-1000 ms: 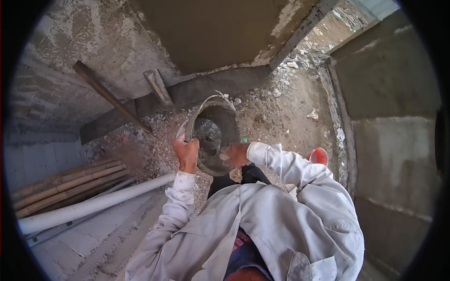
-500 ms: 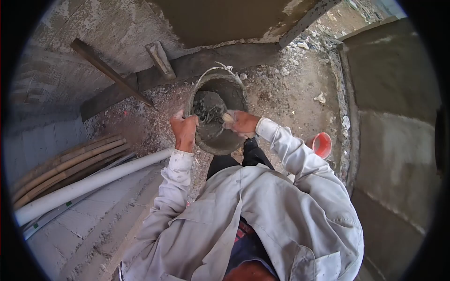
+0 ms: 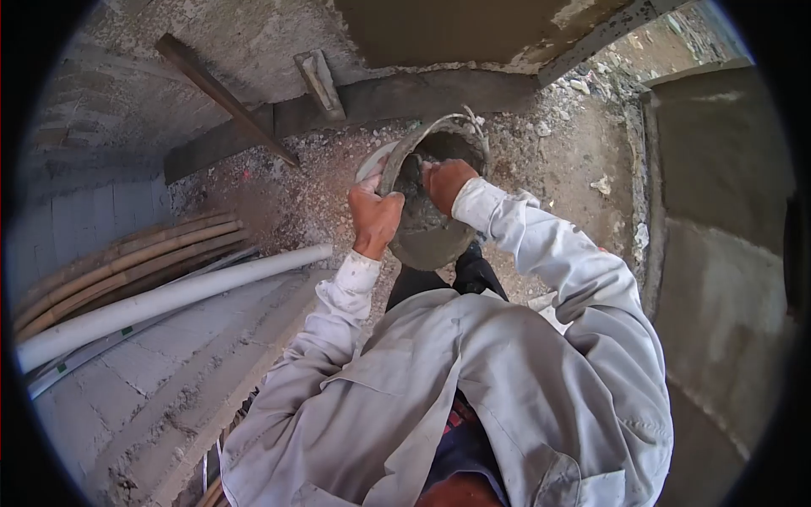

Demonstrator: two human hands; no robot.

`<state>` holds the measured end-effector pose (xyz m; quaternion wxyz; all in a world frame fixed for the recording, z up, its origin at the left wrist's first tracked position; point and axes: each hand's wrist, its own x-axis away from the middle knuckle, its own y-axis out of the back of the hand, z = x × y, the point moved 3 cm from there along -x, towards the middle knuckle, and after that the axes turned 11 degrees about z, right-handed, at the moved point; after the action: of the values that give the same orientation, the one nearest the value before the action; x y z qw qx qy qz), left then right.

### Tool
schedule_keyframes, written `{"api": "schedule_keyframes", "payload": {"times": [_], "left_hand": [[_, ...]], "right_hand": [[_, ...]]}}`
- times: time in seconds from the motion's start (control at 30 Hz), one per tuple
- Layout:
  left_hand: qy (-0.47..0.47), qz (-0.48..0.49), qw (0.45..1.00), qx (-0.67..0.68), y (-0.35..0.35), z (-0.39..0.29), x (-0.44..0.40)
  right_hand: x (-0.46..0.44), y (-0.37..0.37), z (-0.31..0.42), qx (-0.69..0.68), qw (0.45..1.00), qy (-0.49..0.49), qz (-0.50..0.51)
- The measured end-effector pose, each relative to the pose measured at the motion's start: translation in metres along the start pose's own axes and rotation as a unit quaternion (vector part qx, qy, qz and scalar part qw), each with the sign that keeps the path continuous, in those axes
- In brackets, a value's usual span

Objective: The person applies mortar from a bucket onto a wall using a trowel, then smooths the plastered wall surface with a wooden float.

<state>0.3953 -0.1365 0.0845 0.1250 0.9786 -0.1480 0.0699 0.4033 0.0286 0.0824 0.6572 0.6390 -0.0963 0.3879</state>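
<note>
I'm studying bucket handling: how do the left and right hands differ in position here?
The left hand grips the bucket at its left rim, while the right hand is at the bucket's opening. The left hand sits lower in the picture, the right hand higher. Both are bare and come out of long, pale sleeves.

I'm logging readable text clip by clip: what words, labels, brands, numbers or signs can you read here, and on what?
None can be read.
Shirt: red marks, perhaps lettering, partly covered by the jacket; too blurred to read.
Strip beside the pipe: green marks, too small to tell whether they are labels.
Bucket: no text visible.
</note>
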Motion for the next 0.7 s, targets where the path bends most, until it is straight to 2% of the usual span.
{"api": "schedule_keyframes", "payload": {"times": [0.07,0.17,0.27,0.37,0.5,0.6,0.7], "left_hand": [[-0.004,-0.016,0.999,0.035,0.009,-0.005,-0.004],[-0.004,-0.047,0.997,0.061,0.019,-0.002,-0.006],[-0.003,-0.059,0.996,0.062,0.032,0.005,-0.002],[0.006,-0.073,0.995,0.068,0.041,0.005,0.001],[0.02,-0.103,0.989,0.102,0.057,-0.003,0.005],[0.014,-0.111,0.992,0.058,0.066,0.011,0.008],[0.017,-0.111,0.993,0.036,0.074,0.019,0.009]], "right_hand": [[0.014,0.007,0.04,0.032,0.989,0.085,0.12],[0.018,-0.028,0.043,0.046,0.988,0.092,0.114],[0.017,-0.015,0.016,0.051,0.997,0.055,-0.022],[-0.041,-0.015,-0.003,0.011,0.999,-0.027,-0.021],[-0.031,-0.031,0.025,0.029,0.993,0.089,0.067],[-0.028,-0.003,0.02,-0.004,0.993,0.093,0.075],[-0.067,-0.019,-0.022,-0.01,0.997,-0.009,0.073]]}}
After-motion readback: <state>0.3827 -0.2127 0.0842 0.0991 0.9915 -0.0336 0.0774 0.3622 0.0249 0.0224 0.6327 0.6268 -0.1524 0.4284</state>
